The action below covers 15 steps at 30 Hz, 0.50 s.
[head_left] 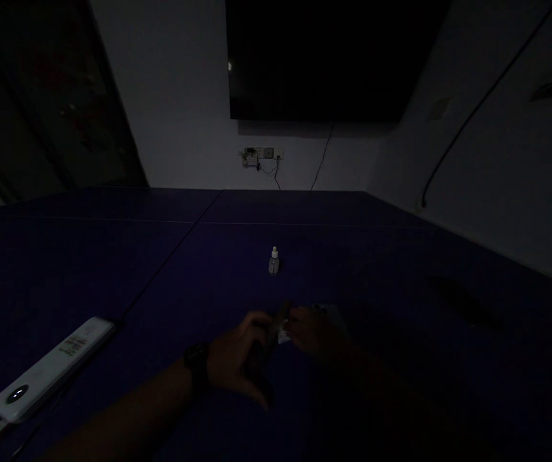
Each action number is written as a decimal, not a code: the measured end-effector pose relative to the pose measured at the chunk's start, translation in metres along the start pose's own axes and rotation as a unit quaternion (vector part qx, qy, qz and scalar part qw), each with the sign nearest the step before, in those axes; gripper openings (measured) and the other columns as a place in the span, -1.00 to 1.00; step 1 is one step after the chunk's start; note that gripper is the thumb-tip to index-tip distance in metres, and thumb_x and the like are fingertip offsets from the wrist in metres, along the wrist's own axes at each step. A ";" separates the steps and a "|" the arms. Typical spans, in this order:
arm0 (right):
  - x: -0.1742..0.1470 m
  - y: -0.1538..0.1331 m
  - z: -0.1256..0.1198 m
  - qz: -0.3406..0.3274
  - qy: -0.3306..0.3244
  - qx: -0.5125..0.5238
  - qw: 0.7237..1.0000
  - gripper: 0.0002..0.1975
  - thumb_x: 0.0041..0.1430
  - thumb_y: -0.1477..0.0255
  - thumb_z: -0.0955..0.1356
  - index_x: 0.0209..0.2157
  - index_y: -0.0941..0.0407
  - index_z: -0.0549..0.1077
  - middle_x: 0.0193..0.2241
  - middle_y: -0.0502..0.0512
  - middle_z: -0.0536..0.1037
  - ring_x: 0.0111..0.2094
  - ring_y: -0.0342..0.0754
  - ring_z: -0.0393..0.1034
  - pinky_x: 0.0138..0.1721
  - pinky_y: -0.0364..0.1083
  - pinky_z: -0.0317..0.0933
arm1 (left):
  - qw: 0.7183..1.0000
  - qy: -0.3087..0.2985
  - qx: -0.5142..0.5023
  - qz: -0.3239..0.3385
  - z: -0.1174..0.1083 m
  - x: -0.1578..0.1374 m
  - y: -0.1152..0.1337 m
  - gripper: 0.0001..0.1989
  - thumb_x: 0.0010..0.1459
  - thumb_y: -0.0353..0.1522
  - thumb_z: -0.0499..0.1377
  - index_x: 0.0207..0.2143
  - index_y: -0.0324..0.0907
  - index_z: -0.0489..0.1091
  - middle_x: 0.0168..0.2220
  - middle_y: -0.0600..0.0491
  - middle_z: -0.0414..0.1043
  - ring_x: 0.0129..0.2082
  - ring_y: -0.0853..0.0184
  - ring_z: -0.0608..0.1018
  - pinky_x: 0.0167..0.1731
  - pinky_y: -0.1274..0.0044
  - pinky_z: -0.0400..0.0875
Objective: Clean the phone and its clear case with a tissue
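In dim light, my left hand point(238, 358), a black watch on its wrist, has its fingers curled against a dark, flat, narrow object point(276, 326) that stands tilted; its thumb is spread away below. My right hand point(310, 328) is close by on the right, fingers bent and pinched together at a small white piece point(283, 334) beside that object. Whether the white piece is paper or cloth is too dark to tell. Partly under my right hand lies a flat, greyish thing point(336, 316) with dark round spots at its top. A small dropper bottle point(274, 264) with a white cap stands upright beyond my hands.
A white power strip point(54, 369) with a cable lies at the left on the dark blue table point(160, 276). A dark long shape point(463, 298) is at the right. Behind the table are wall sockets point(263, 154) with cords and a large black screen point(324, 61).
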State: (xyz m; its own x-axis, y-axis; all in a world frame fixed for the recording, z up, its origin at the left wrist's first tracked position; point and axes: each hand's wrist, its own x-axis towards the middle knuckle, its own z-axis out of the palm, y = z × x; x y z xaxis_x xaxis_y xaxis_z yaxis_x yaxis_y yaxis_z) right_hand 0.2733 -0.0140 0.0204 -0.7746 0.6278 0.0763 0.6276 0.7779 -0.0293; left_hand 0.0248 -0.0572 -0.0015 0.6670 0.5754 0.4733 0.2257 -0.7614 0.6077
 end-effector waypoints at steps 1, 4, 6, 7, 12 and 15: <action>-0.001 -0.001 0.000 -0.004 0.009 0.007 1.000 -0.82 0.27 0.59 0.30 -0.23 0.12 0.55 -0.18 0.14 0.52 -0.18 -0.01 0.41 -0.20 -0.08 0.24 | 1.000 -0.001 -0.020 -0.003 0.000 0.002 0.001 -0.05 -0.38 0.10 0.48 -0.03 -0.04 0.13 0.14 -0.15 0.13 0.12 0.00 0.37 -0.03 0.23 0.48; -0.002 -0.003 0.001 -0.002 0.044 0.022 0.999 -0.77 0.27 0.62 0.29 -0.17 0.10 0.55 -0.15 0.13 0.53 -0.16 0.01 0.41 -0.18 -0.06 0.26 | 0.998 -0.026 -0.053 -0.012 -0.008 0.013 0.003 0.09 -0.46 0.09 0.50 0.09 -0.01 0.10 0.19 -0.17 0.08 0.23 -0.08 0.26 0.10 0.13 0.38; -0.001 -0.004 0.002 0.003 0.059 0.027 0.998 -0.76 0.26 0.63 0.29 -0.17 0.10 0.55 -0.15 0.13 0.54 -0.16 0.02 0.42 -0.17 -0.05 0.28 | 0.994 -0.081 -0.055 -0.041 -0.018 0.021 0.001 0.30 -0.55 0.09 0.51 0.23 -0.02 -0.01 0.28 -0.24 -0.04 0.31 -0.17 0.13 0.19 0.05 0.26; -0.001 -0.004 0.002 0.003 0.063 0.029 0.998 -0.76 0.26 0.64 0.29 -0.18 0.11 0.55 -0.15 0.14 0.54 -0.16 0.03 0.42 -0.16 -0.04 0.28 | 0.991 -0.111 -0.056 -0.049 -0.023 0.025 -0.001 0.43 -0.61 0.11 0.50 0.30 -0.03 -0.10 0.31 -0.27 -0.10 0.34 -0.21 0.08 0.23 0.01 0.18; 0.000 -0.003 -0.002 -0.009 0.076 0.031 0.997 -0.76 0.28 0.61 0.30 -0.12 0.09 0.55 -0.15 0.14 0.55 -0.15 0.03 0.42 -0.14 -0.02 0.29 | 0.970 -0.226 -0.029 -0.082 -0.033 0.041 -0.013 0.71 -0.74 0.12 0.50 0.37 -0.07 -0.44 0.42 -0.37 -0.49 0.40 -0.30 -0.19 0.29 -0.09 -0.14; -0.001 -0.001 -0.006 -0.003 0.069 0.023 0.997 -0.76 0.30 0.56 0.32 -0.07 0.08 0.54 -0.12 0.14 0.56 -0.14 0.06 0.42 -0.11 0.03 0.28 | 0.970 -0.233 -0.048 -0.048 -0.028 0.045 -0.017 0.66 -0.71 0.14 0.48 0.34 -0.02 -0.45 0.42 -0.36 -0.49 0.41 -0.23 -0.17 0.29 -0.06 -0.14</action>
State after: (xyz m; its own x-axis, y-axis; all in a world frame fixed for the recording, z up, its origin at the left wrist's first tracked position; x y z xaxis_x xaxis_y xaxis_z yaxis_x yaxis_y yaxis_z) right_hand 0.2738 -0.0155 0.0258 -0.7583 0.6158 0.2137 0.6162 0.7842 -0.0730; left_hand 0.0316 -0.0099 0.0270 0.8993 0.4288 0.0858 0.2507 -0.6663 0.7022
